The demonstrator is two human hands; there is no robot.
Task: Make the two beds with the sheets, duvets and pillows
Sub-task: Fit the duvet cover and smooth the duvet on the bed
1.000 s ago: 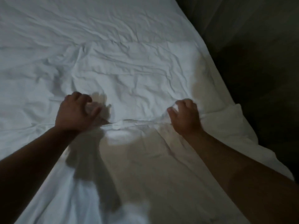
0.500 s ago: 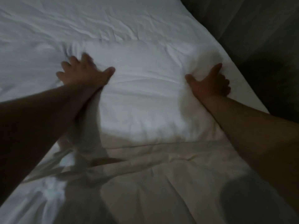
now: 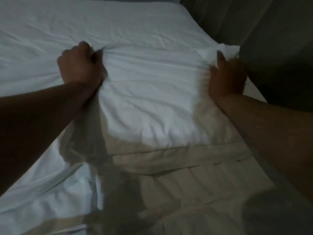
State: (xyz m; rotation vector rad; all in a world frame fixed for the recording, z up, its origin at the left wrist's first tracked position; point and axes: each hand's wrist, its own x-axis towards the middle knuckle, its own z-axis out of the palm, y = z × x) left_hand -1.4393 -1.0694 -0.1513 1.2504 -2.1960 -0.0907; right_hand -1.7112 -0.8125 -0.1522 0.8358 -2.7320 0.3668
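Observation:
A white duvet (image 3: 149, 102) lies folded over on a bed covered by a white sheet (image 3: 101, 24). My left hand (image 3: 79, 65) grips a bunched fold of the duvet at its far left. At the far right corner, by the bed's edge, my right hand (image 3: 227, 77) grips the duvet's corner, which sticks up white above my fingers. The cloth between my hands is pulled into tight creases. Nearer me the duvet's folded layers (image 3: 177, 160) lie in shadow.
The bed's right edge (image 3: 254, 92) runs diagonally, with dark floor or wall (image 3: 271, 39) beyond it. More white bedding (image 3: 42, 192) spreads at the lower left. The room is dim.
Both hands lay flat and spread on the duvet half a second ago; now each is closed on the cloth at its far edge, and the fabric between them is stretched.

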